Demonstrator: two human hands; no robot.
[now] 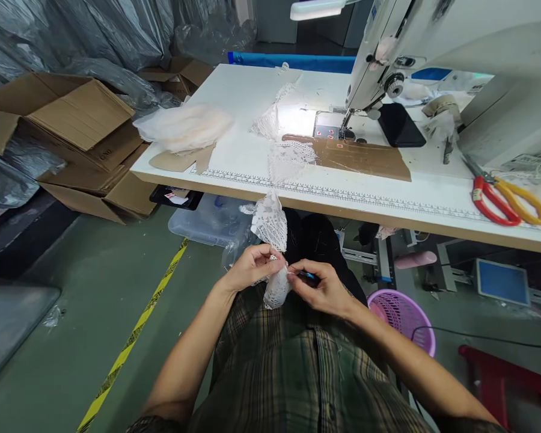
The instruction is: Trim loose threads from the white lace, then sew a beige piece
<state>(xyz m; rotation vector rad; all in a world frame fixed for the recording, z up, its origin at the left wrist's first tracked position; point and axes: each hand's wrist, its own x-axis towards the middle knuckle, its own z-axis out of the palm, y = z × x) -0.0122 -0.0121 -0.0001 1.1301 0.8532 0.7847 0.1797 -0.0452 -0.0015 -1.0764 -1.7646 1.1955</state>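
Pinching white lace between the fingertips of both left hand and right hand, just off the worktop's front edge. Got scissors lying near that edge too, way over right.

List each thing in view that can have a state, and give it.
Left hand: pinching white lace
Right hand: fingers closed at the lace, dark object within
White lace: held above the lap
Sewing machine: needle area lit
Upper cardboard box: open
Scissors: lying on the table
Purple basket: upright, pink item inside
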